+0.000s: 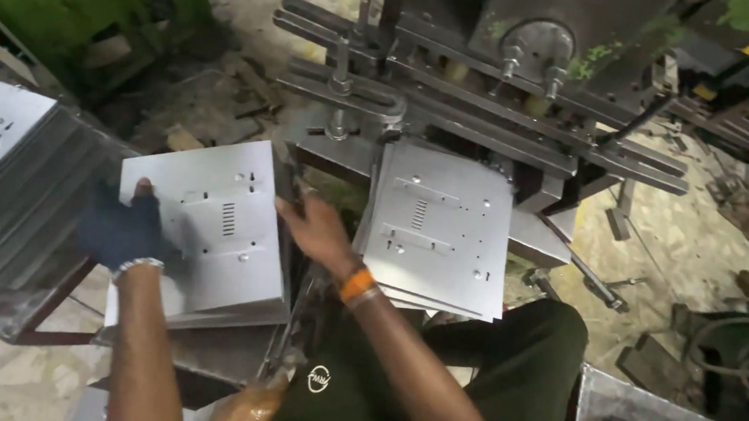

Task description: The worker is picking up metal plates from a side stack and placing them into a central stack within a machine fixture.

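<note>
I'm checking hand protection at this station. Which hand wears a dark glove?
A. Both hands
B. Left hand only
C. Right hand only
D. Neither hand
B: the left hand, resting on the left stack of metal sheets, is in a dark glove, while the right hand is bare.

I saw the gloved left hand (122,230) pressing flat on a punched steel sheet (217,227) at nine o'clock, the bare right hand (317,231) gripping its edge, another stack (443,228) toward one o'clock.
</note>
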